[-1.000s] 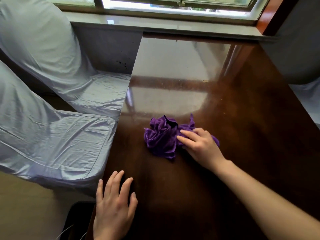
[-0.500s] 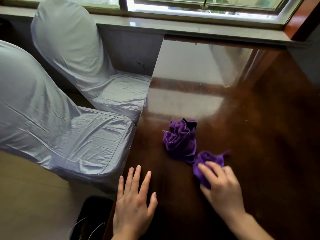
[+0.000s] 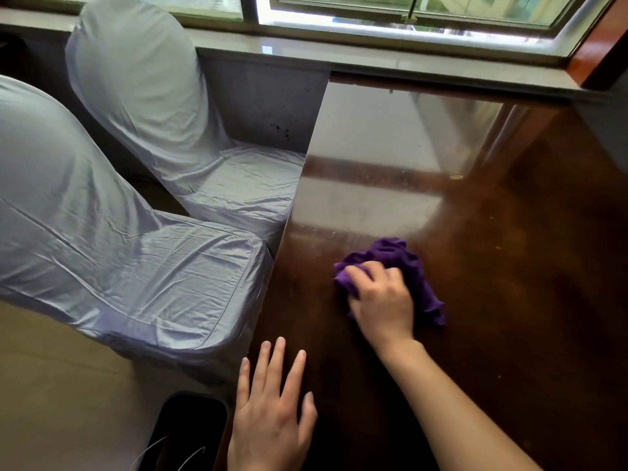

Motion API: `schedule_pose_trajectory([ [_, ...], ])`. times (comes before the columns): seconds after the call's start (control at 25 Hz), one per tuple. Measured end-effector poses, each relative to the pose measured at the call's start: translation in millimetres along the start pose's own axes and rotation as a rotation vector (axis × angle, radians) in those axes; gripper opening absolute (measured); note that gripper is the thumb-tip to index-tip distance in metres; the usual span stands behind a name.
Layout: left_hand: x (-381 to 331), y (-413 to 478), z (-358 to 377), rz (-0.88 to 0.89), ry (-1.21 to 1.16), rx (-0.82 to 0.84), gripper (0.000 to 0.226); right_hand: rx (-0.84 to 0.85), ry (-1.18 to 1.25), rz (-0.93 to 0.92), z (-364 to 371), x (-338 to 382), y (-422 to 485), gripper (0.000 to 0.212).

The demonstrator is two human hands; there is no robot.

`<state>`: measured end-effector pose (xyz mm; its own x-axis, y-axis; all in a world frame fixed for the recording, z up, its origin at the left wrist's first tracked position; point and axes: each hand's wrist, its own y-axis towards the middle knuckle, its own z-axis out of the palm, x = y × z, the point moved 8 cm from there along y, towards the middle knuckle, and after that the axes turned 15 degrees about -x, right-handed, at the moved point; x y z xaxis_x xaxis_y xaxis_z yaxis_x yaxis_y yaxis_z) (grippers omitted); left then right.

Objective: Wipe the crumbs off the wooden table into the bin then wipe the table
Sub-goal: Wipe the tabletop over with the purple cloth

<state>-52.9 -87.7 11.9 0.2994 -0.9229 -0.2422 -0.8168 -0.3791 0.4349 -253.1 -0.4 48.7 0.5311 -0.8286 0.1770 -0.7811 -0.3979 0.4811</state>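
A crumpled purple cloth (image 3: pixel 404 263) lies on the dark, glossy wooden table (image 3: pixel 509 300), near its left edge. My right hand (image 3: pixel 380 300) presses down on the cloth's near-left part, fingers curled over it. My left hand (image 3: pixel 272 413) rests flat on the table's near-left edge, fingers spread and holding nothing. A black bin (image 3: pixel 185 433) stands on the floor just left of that hand, below the table edge. Small pale crumbs (image 3: pixel 326 234) speckle the tabletop beyond the cloth.
Two chairs in pale blue-grey covers (image 3: pixel 142 260) stand close against the table's left side. A stone windowsill (image 3: pixel 407 62) and a window run along the far end. A small round mark (image 3: pixel 456 177) shows on the far tabletop.
My right hand dragged part of the cloth toward me, then pushed forward and left again, bunching the cloth together under it. My left hand stayed flat at the table edge.
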Motion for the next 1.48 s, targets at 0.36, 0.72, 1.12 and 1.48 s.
schedule_pose_trajectory([
  [0.36, -0.8, 0.5, 3.0, 0.04, 0.048, -0.065, 0.058, 0.047, 0.059, 0.132, 74.1, 41.8, 90.1, 0.024],
  [0.72, -0.3, -0.2, 3.7, 0.03, 0.038, -0.06, 0.058, 0.053, 0.239, -0.409, 22.5, 50.9, -15.0, 0.039],
  [1.12, 0.1, -0.6, -5.8, -0.072, -0.148, 0.026, 0.053, 0.125, 0.231, -0.09, 1.8, 41.5, -28.2, 0.042],
  [1.48, 12.2, -2.6, -17.5, -0.239, -0.395, -0.001, 0.049, 0.047, 0.124, -0.247, -116.0, -54.9, -209.7, 0.045],
])
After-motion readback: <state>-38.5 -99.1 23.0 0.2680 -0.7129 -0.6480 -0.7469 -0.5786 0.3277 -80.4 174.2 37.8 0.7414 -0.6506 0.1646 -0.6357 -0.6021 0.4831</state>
